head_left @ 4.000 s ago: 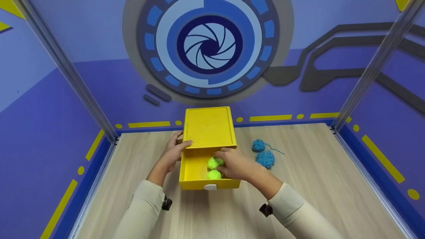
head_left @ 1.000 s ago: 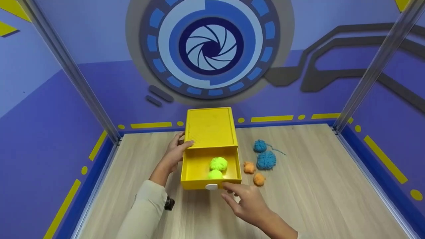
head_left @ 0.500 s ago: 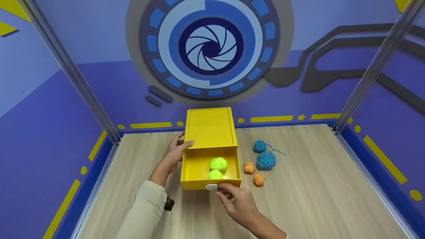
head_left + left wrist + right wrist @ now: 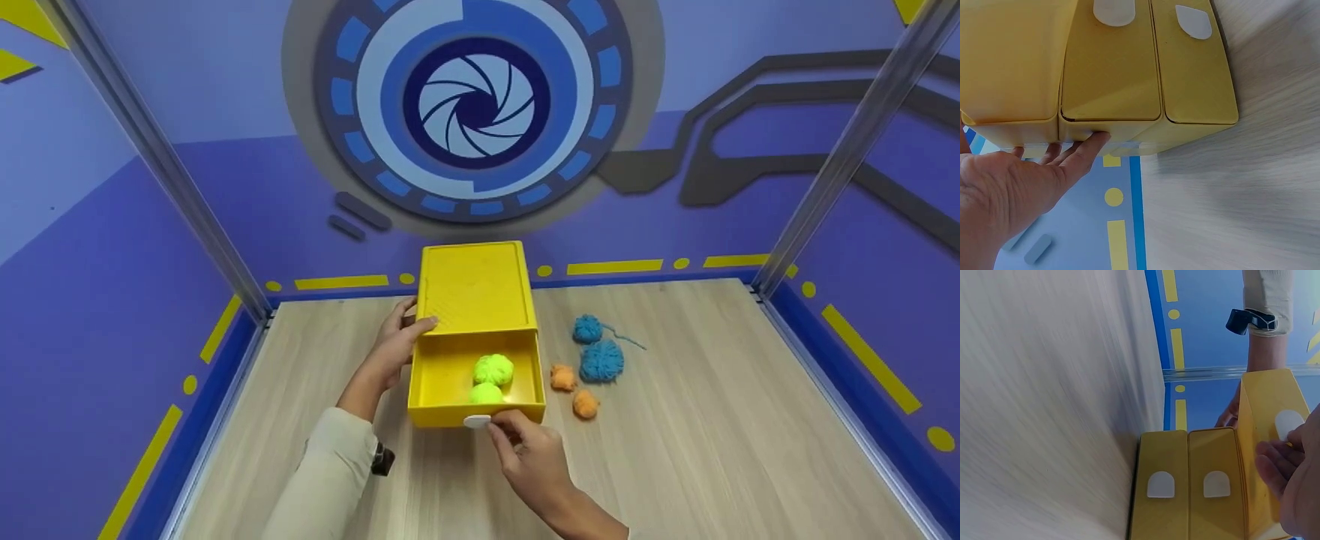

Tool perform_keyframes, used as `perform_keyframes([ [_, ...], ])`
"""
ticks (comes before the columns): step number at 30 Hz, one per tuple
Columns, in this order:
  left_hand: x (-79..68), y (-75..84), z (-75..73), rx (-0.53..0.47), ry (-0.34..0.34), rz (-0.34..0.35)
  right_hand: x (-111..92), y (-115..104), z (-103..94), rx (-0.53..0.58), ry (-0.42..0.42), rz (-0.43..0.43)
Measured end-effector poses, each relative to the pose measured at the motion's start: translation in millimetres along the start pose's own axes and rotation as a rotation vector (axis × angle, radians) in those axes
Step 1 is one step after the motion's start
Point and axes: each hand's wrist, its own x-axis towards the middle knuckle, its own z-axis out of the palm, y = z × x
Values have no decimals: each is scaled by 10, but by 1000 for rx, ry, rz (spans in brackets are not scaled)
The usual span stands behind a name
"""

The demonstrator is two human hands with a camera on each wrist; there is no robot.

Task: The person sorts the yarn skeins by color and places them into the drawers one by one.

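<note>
A yellow cabinet of stacked drawers (image 4: 475, 285) stands near the back wall, its top drawer (image 4: 442, 417) pulled out. Two neon-green yarn balls (image 4: 493, 370) lie inside this drawer, touching one another. My left hand (image 4: 391, 349) braces the cabinet's left side, thumb on the top edge; in the left wrist view its fingers (image 4: 1081, 160) lie stretched along the side wall. At the drawer front, my right hand (image 4: 538, 461) pinches the white drawer handle (image 4: 477, 421) by its right end. Thumb and handle meet in the right wrist view, with the other fingers curled below.
Two orange yarn balls (image 4: 585, 405) lie on the wooden table (image 4: 697, 420) just right of the drawer. Behind them are two blue yarn balls (image 4: 601, 361), one with a loose tail. The lower drawers (image 4: 1165, 512) are closed. Printed walls (image 4: 225, 202) enclose the table.
Four seconds ago my right hand was inside the drawer and no orange balls showed on the table. It has since come to the drawer front and slid left onto the handle. The left hand stays.
</note>
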Motion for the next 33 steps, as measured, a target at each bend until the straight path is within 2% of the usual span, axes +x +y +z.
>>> perform_keyframes([
  [5,1,11,-7,-3,0,-10,15,-3,4,0,5,0],
  [16,17,13,-13,-6,-10,-17,112,10,-9,47,-24,67],
  [28,46,20,-27,-11,-18,-32,258,111,0,53,-21,55],
  [33,44,34,-31,-11,-20,-45,321,161,21,38,2,19],
])
